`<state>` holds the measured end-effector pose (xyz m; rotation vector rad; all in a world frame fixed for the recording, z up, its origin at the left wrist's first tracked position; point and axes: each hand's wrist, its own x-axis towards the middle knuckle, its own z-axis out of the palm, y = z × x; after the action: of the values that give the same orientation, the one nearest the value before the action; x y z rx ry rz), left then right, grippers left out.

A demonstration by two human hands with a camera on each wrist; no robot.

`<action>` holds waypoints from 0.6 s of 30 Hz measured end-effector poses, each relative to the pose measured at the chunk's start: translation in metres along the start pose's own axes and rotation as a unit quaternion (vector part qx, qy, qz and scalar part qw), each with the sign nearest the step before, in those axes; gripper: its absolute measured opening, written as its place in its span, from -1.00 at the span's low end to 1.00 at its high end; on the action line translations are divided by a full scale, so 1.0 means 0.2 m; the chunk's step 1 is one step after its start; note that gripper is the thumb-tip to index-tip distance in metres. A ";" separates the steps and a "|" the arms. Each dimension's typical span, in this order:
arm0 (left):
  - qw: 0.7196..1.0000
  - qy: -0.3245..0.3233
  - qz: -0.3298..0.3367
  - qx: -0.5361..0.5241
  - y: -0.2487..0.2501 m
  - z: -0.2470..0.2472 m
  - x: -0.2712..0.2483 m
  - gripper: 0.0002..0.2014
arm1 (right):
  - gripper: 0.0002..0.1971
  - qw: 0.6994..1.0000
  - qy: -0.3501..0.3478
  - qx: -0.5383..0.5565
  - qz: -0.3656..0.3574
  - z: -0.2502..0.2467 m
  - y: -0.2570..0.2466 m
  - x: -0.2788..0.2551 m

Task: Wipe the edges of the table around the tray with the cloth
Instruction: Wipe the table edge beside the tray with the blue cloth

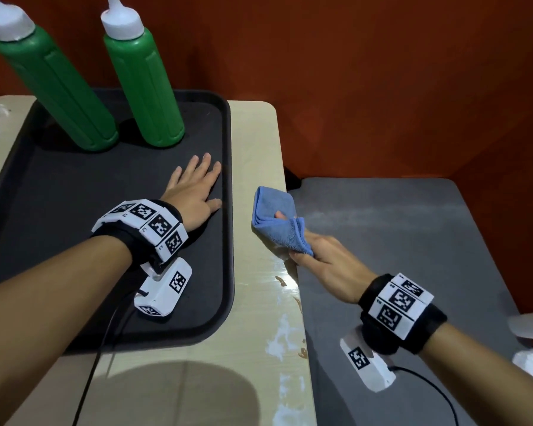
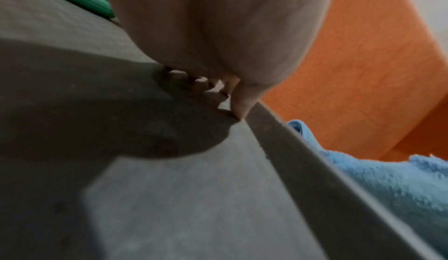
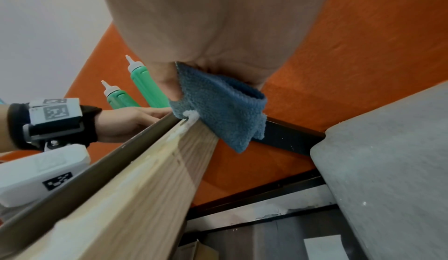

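Note:
A folded blue cloth (image 1: 274, 221) lies on the right strip of the pale wooden table (image 1: 259, 142), beside the black tray (image 1: 74, 186). My right hand (image 1: 317, 256) grips the cloth's near end, a fingertip showing through a fold; the cloth (image 3: 218, 103) hangs over the table's right edge (image 3: 155, 168) there. My left hand (image 1: 194, 186) lies flat with fingers spread on the tray floor near its right rim, holding nothing. In the left wrist view the fingertips (image 2: 201, 84) press on the tray (image 2: 169, 197), with the cloth (image 2: 387, 183) beyond the rim.
Two green squeeze bottles (image 1: 59, 87) (image 1: 145, 87) with white caps stand at the tray's back. White smears and brown drips (image 1: 285, 330) mark the table's right edge nearer me. A grey padded surface (image 1: 413, 241) sits lower on the right; an orange wall (image 1: 382, 72) stands behind.

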<state>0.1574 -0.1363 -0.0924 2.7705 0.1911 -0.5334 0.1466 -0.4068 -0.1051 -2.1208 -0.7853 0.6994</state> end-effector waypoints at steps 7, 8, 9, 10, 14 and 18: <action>0.991 0.015 0.034 -0.125 0.19 0.02 -0.14 -0.40 | -0.79 0.999 0.027 0.022 0.013 0.02 -0.05 -0.04; 0.992 0.013 0.035 -0.121 0.20 0.03 -0.15 -0.40 | -0.77 0.999 0.029 0.025 0.013 0.02 -0.06 -0.05; 0.993 0.010 0.036 -0.116 0.20 0.04 -0.16 -0.40 | -0.71 0.999 0.027 0.024 0.015 0.02 -0.07 -0.06; 0.993 0.009 0.038 -0.110 0.20 0.05 -0.16 -0.40 | -0.69 0.999 0.024 0.025 0.017 0.03 -0.07 -0.07; 0.994 0.013 0.050 -0.094 0.19 0.10 -0.20 -0.40 | -0.58 0.999 0.020 0.045 0.020 0.07 -0.05 -0.14; 0.993 0.001 0.038 -0.115 0.18 0.11 -0.24 -0.41 | -0.82 0.994 0.019 0.095 0.053 0.06 -0.05 -0.20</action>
<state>0.1134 -0.1812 -0.0830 2.5429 0.1364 -0.4591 0.1092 -0.4242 -0.0956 -2.0073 -0.5653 0.7561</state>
